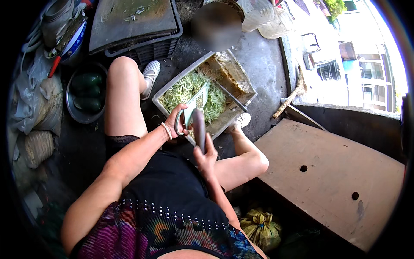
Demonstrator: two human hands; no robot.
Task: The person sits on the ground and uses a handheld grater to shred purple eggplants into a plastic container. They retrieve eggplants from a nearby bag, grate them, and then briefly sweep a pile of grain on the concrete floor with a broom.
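My left hand is closed around the handle of a pale green plastic grater. The grater slants over a worn rectangular tub between my knees. My right hand grips the lower end of a long, purplish vegetable, blurred so its kind is unclear. Its upper end is beside or against the grater's right side; contact cannot be made out. Pale green shreds are heaped in the tub under the grater. A dark rod lies across the tub's right part.
Several dark green gourd-like vegetables lie in a metal basin left of my leg. Ahead stands a black plastic crate topped by a board. A brown panel with two holes is at right, near a tied yellow bag.
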